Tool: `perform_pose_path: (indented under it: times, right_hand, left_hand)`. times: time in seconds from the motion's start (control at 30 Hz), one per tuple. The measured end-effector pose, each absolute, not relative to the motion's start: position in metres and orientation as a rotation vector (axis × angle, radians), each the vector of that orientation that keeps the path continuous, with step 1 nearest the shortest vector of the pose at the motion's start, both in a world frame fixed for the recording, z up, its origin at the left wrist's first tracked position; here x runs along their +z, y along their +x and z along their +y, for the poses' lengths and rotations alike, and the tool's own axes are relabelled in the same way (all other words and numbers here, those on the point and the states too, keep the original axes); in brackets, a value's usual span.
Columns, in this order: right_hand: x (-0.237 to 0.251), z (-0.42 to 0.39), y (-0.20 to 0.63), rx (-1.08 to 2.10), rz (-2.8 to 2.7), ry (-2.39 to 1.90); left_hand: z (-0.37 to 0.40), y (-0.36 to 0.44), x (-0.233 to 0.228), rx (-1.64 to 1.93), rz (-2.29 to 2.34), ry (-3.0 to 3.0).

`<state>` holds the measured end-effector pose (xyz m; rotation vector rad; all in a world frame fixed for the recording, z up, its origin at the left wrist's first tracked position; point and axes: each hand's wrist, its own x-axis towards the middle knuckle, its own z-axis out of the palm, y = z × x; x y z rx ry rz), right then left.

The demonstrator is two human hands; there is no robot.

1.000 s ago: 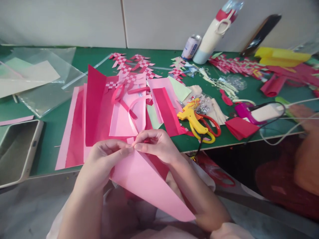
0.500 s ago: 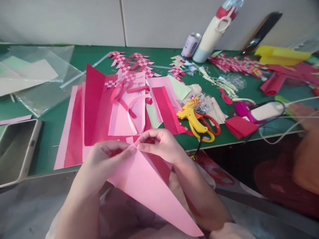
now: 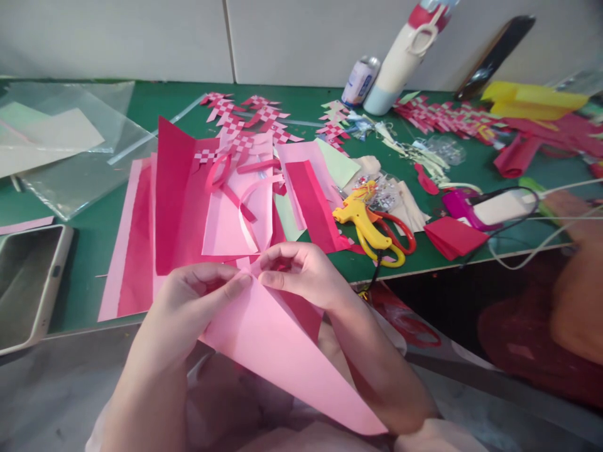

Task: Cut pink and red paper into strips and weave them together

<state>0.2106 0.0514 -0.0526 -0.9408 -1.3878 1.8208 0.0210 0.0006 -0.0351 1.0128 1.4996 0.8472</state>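
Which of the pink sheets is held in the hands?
The folded pink sheet below the table edge, pinched at its top corner by both hands; the other pink sheets lie flat on the table.

Tray [image 3: 28, 282] cut by left edge; bottle [image 3: 400, 56] top cropped; co-worker's arm [image 3: 577, 301] blurred, rt edge

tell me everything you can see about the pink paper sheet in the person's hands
The pink paper sheet is light pink, plain and matte, and looks like thin craft paper. It appears folded into a long triangular shape, widest near the hands and tapering to a point at lower right. It is held in the air in front of the green table's near edge, above the lap. The left hand and right hand pinch its top corner between thumbs and fingertips; darker pink paper shows behind it.
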Motion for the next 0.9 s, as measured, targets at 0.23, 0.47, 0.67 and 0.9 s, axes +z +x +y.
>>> perform_pose_path:
  times: [0.23, 0.47, 0.67, 0.9]
  right_hand:
    - [-0.057, 0.053, 0.211, 1.887, -1.364, -0.924]
    - [-0.060, 0.051, 0.208, 1.876, -1.316, -0.875]
    - [-0.060, 0.051, 0.209, 1.863, -1.301, -0.890]
    - [-0.059, 0.053, 0.212, 1.970, -1.289, -0.953]
  left_hand:
    - [0.002, 0.024, -0.028, 0.723, 1.460, 1.106]
    - [0.001, 0.022, -0.027, 0.733, 1.476, 1.036]
    - [0.001, 0.023, -0.025, 0.741, 1.503, 1.009]
    - [0.002, 0.024, -0.024, 0.669, 1.512, 1.119]
